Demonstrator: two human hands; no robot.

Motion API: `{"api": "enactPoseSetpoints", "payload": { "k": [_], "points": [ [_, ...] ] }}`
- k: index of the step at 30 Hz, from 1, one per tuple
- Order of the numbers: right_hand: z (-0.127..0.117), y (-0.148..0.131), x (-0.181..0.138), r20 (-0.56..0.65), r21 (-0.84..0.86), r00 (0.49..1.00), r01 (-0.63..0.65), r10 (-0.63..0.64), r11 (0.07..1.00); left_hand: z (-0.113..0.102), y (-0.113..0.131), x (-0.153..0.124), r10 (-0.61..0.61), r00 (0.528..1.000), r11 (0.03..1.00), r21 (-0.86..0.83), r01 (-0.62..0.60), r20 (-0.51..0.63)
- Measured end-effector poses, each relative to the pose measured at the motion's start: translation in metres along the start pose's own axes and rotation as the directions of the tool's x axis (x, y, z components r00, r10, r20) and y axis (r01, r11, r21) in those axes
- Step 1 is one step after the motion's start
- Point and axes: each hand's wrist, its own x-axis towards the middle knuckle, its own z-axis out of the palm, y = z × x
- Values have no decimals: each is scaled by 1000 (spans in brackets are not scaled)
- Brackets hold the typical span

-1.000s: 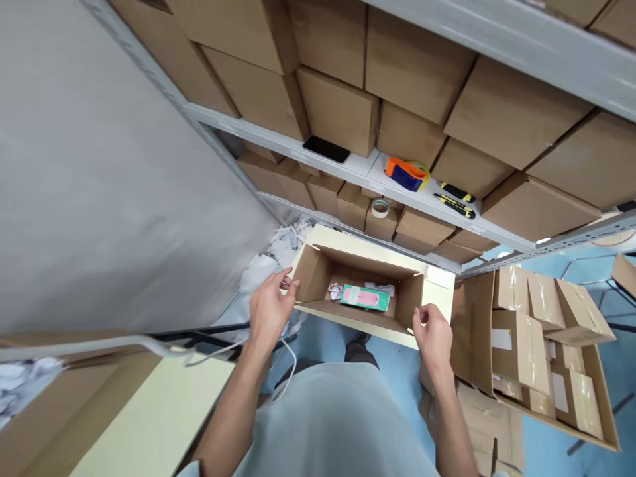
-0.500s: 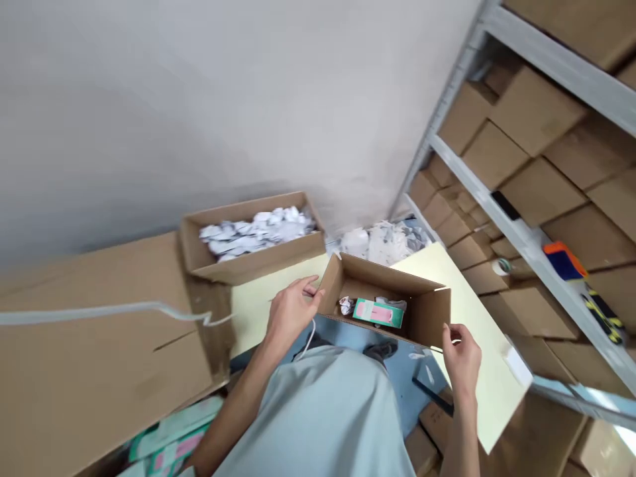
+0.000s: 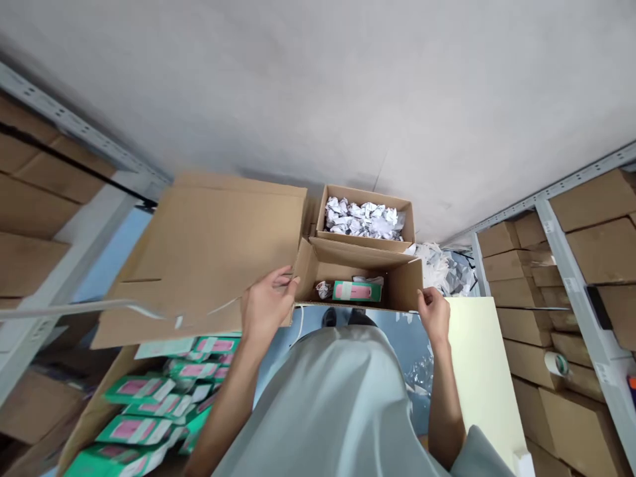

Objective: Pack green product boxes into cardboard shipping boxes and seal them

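Between my two hands is an open cardboard box (image 3: pixel 405 286), held level in front of my body. Inside it lie a green and pink packet (image 3: pixel 356 291), a crumpled paper ball (image 3: pixel 323 289) and another bit of paper partly behind the packet. My left hand (image 3: pixel 268 301) pinches the box's left end near the front corner. At the opposite end, my right hand (image 3: pixel 434 313) grips the front right corner between thumb and fingers. Just beyond stands a second cardboard box (image 3: pixel 370 242) full of crumpled white paper.
To the left, a large carton (image 3: pixel 139 351) holds many green and pink packets (image 3: pixel 142 389) under a raised flap (image 3: pixel 213 245). A pale yellow tabletop (image 3: pixel 479 358) extends at right. Shelves of cardboard boxes (image 3: pixel 527 358) line both sides; plastic scraps (image 3: pixel 444 268) lie by the wall.
My view has swung left, bringing the carton of packets and the left shelves into sight. The box, still in both hands, now sits close in front of the paper-filled box.
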Motion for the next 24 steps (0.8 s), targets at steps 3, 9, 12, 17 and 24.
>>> {"api": "enactPoseSetpoints", "payload": {
  "k": [3,9,12,17,24],
  "points": [
    [13,-11,24,36,-34,996,77,-76,996,-2,-2,3,-41,998,999,-19,40,-44],
    [20,-20,51,91,-11,986,141,-139,990,6,1,19,-47,994,999,2,47,-101],
    [20,-23,58,139,25,982,123,-125,992,10,0,28,-30,994,999,14,32,-105],
    [11,-29,82,208,93,972,88,-106,992,19,14,49,49,992,998,30,-46,-114],
    [13,-45,188,215,-42,948,247,-233,968,44,54,114,389,921,917,99,-387,0]
  ]
}}
